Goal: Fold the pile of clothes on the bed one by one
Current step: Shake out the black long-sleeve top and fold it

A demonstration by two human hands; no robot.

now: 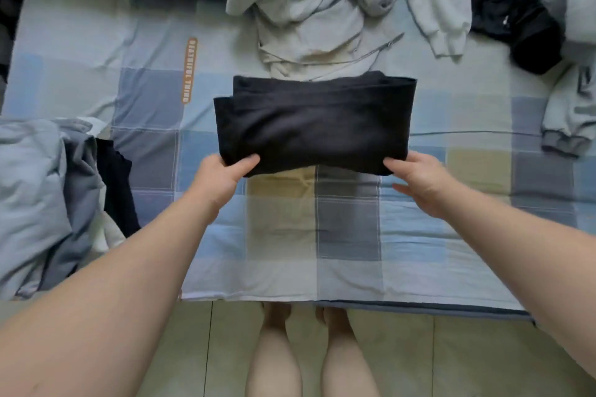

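Head view shows a folded black garment (314,124) at the middle of the checked bed (283,235), left grip (221,177) and right grip (419,177) each pinching a near corner, thumbs on top, with a pale unfolded clothes pile (322,3) just beyond.

One view: head cam, wide-angle, at bed (419,235) near edge, faces forward and steeply down. Close range: left forearm (129,267), right forearm (532,251) enter from bottom corners. Frame centre on garment (309,126). Floor (451,358), own legs (277,364) along bottom.
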